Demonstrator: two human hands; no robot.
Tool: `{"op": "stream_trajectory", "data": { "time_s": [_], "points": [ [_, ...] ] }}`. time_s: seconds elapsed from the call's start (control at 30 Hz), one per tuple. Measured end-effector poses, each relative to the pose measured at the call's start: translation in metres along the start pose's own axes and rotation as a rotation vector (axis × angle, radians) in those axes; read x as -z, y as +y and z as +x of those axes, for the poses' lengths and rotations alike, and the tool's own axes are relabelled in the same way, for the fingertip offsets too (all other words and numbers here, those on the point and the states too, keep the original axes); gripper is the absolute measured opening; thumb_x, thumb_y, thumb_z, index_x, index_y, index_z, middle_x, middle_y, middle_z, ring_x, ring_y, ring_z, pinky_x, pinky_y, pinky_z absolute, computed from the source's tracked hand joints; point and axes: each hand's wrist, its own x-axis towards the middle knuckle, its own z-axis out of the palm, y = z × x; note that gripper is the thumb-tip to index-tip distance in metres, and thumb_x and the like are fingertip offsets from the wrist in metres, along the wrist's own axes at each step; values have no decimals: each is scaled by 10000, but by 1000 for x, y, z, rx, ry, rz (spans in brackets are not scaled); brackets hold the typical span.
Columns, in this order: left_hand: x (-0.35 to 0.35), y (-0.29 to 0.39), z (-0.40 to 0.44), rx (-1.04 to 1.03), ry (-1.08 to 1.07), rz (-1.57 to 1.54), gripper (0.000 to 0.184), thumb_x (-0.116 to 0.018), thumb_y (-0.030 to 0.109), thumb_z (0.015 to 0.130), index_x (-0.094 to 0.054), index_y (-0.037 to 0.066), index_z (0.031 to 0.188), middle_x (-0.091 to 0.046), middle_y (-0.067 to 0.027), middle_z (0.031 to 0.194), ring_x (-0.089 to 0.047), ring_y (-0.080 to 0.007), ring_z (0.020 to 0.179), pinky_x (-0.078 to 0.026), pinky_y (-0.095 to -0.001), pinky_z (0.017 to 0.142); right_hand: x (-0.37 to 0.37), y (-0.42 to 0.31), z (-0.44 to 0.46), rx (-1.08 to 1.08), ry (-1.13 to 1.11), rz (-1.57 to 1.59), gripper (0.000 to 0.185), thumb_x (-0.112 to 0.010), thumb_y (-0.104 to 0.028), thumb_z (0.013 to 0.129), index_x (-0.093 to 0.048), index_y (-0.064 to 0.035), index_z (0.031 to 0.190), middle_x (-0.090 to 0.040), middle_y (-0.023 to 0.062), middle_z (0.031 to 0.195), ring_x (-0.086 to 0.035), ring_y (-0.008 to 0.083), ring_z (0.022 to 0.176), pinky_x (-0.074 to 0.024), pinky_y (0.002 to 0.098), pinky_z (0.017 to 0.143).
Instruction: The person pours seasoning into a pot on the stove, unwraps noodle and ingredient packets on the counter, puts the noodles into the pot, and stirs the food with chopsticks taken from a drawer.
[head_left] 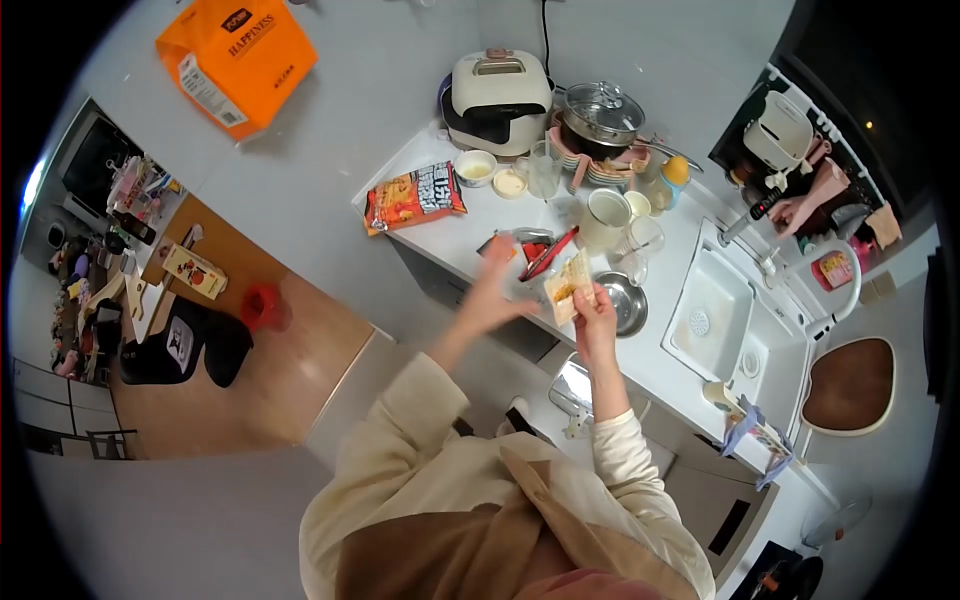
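My right hand (597, 320) is closed on a small flat packet (567, 284), pale with orange-yellow patches, held up over the counter's front edge. My left hand (487, 295), blurred by motion, is to the left of the packet and apart from it. Its fingers are stretched out with the thumb spread, and nothing shows in it. Behind the hands, a red-and-black wrapper (545, 254) lies on the counter. A metal bowl (627, 304) sits just right of my right hand, partly hidden by it. An orange-and-black food bag (416, 197) lies at the counter's left end.
Glass jars (604, 220) and a glass cup (645, 236) stand behind the bowl. Farther back are a rice cooker (498, 105) and a lidded pot (602, 118) on stacked dishes. The white sink (708, 312) is at right. An orange bag (238, 65) appears at upper left.
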Motion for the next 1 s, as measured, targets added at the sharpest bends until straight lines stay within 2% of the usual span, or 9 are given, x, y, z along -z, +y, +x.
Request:
{"op": "stream_trajectory", "data": {
  "time_s": [0.03,0.1,0.2,0.3,0.5,0.57,0.77,0.87,1.0],
  "points": [
    [24,-23,9,119,86,-48,1027,-831,328,549,-278,19,1356,-258,-193,1392,-225,-331,1312,-226,-418,1069,3,2,19,-3,24,-33,202,-578,-42,853,-514,-33,1045,-602,30,944,-580,98,822,-484,240,729],
    [77,-85,23,197,158,422,966,-830,356,517,-369,34,1303,-287,-180,1374,-275,-352,1276,-255,-420,1049,-5,3,52,-31,51,-79,187,-594,-69,850,-531,-47,1025,-594,20,939,-571,96,810,-476,234,715],
    [130,-180,32,262,184,688,1129,-822,423,487,-228,108,1394,-165,-128,1452,-189,-350,1311,-253,-515,1024,-25,25,107,17,78,-169,182,-617,-98,840,-550,-43,1000,-597,19,907,-560,93,783,-465,222,697],
    [149,-212,48,429,-113,899,1212,-809,468,479,-126,135,1423,-117,-102,1471,-134,-348,1332,-225,-611,991,-57,69,161,47,127,-496,197,-638,-112,807,-571,-14,965,-619,40,837,-551,99,729,-457,239,663],
    [143,-286,35,332,-80,748,1067,-765,460,561,-199,151,1411,-201,-94,1450,-217,-302,1317,-246,-593,958,-120,174,265,283,333,-921,246,-666,-122,743,-598,-8,949,-644,101,780,-606,164,687,-488,284,644],
    [143,-298,31,274,-5,719,1015,-762,436,577,-239,153,1399,-236,-95,1438,-256,-298,1301,-263,-562,945,-137,190,282,258,227,-993,256,-671,-132,706,-616,-12,926,-645,130,750,-622,194,675,-491,302,638],
    [145,-302,21,206,100,613,965,-770,351,581,-277,134,1382,-286,-103,1411,-297,-311,1279,-273,-519,942,-205,181,283,-85,-637,-1647,243,-542,-84,706,-607,34,909,-607,255,842,-592,386,810,-472,410,714],
    [146,-304,20,198,148,529,936,-767,310,599,-285,118,1378,-299,-119,1403,-303,-329,1274,-271,-517,948,-225,173,267,-55,-617,-1400,242,-525,-76,731,-574,49,932,-586,267,950,-569,390,874,-458,404,760],
    [147,-297,24,210,160,478,929,-768,326,610,-287,110,1376,-305,-117,1400,-315,-322,1268,-285,-500,942,-217,128,211,451,-304,-1006,382,-608,-63,772,-547,-7,1145,-561,169,1131,-550,312,1015,-439,349,853]
  ]
}}
